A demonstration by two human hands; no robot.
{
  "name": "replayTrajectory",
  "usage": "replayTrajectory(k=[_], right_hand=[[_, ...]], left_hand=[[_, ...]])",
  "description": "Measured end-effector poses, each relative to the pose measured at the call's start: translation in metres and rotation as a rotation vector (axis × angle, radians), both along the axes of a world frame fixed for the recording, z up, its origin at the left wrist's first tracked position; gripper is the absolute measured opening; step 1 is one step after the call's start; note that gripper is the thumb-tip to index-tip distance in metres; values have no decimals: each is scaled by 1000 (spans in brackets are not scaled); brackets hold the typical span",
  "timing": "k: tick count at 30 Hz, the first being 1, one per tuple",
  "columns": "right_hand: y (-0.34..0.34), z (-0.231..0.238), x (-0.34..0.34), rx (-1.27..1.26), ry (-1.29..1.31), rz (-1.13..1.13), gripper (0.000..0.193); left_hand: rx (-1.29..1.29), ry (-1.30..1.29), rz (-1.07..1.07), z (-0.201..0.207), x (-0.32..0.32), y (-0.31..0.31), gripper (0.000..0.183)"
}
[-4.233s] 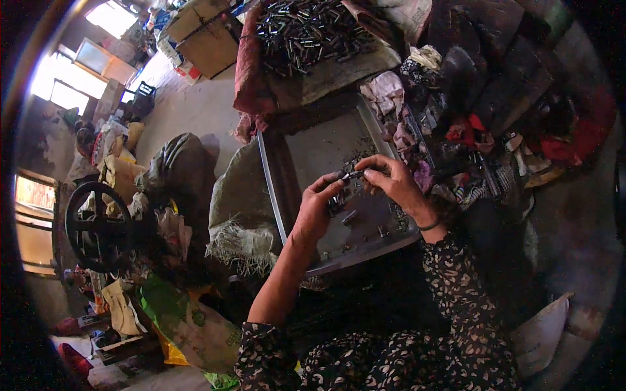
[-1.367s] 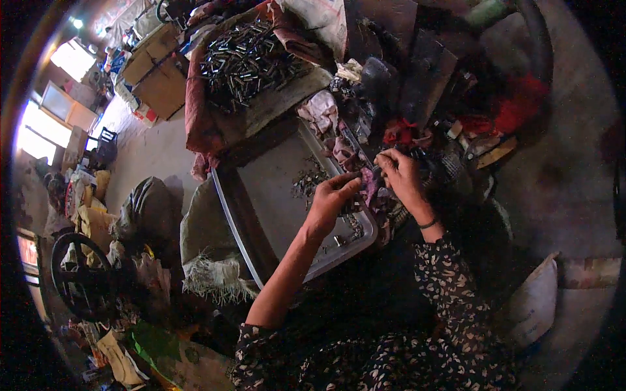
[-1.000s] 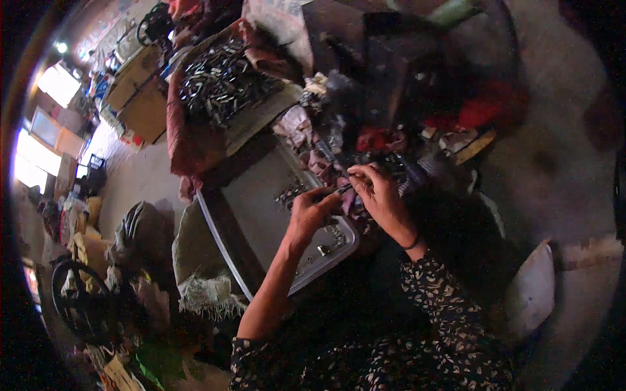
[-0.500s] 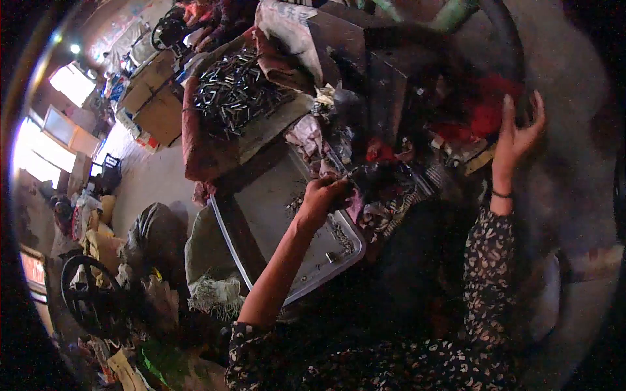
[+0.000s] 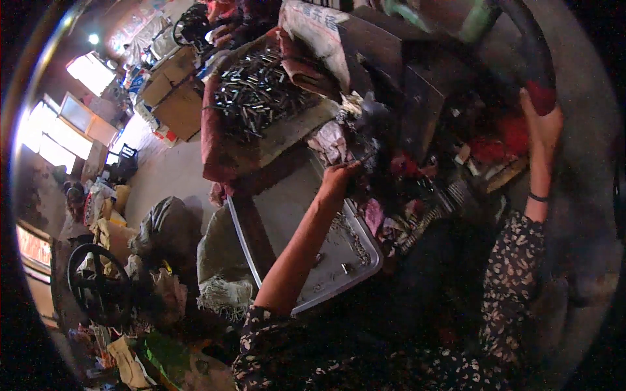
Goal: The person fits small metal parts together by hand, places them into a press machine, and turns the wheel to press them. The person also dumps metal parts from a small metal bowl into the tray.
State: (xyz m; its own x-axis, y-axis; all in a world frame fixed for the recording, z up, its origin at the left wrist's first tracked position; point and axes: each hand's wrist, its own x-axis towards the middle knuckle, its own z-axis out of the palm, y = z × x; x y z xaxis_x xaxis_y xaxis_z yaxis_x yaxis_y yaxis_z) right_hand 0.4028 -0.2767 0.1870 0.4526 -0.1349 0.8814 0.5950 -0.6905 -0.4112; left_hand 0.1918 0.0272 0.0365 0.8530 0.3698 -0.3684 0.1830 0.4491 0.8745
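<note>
My left hand (image 5: 342, 172) reaches over the clear plastic tray (image 5: 373, 255), its fingers pinched together beside a dark machine part. Whatever is at the fingertips is too small and dark to name. On the right, my right hand (image 5: 545, 124) is at the dark handwheel (image 5: 533, 49), gripping the red-wrapped part of its rim; the far fingers are partly hidden. A few small metal pieces (image 5: 346, 267) and filings lie in the tray. Beyond it, a heap of short metal tubes (image 5: 257, 91) rests on red and beige sacking (image 5: 215, 146).
The dark metal machine body (image 5: 417, 104) stands between my hands, with red cloth (image 5: 499, 137) near its base. To the left are a cardboard box (image 5: 176, 98), a grey sack (image 5: 166, 228) and another black wheel (image 5: 98, 280). A row of short metal rods (image 5: 450, 199) lies near me.
My right hand, open in the air before, has moved up and right onto the handwheel's rim, where the red wrapping now shows. My left hand stays pinched near the machine; the view has shifted.
</note>
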Motion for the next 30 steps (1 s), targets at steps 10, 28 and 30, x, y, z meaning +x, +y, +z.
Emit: replayTrajectory(k=[10, 28, 30], right_hand=[[19, 72, 12, -126, 413, 204, 39], [3, 5, -26, -233, -207, -34, 54], [18, 26, -68, -93, -276, 64, 46]], left_hand=[[397, -9, -17, -14, 12, 7, 29], [505, -128, 144, -23, 24, -11, 28], [487, -192, 204, -9, 14, -4, 25]])
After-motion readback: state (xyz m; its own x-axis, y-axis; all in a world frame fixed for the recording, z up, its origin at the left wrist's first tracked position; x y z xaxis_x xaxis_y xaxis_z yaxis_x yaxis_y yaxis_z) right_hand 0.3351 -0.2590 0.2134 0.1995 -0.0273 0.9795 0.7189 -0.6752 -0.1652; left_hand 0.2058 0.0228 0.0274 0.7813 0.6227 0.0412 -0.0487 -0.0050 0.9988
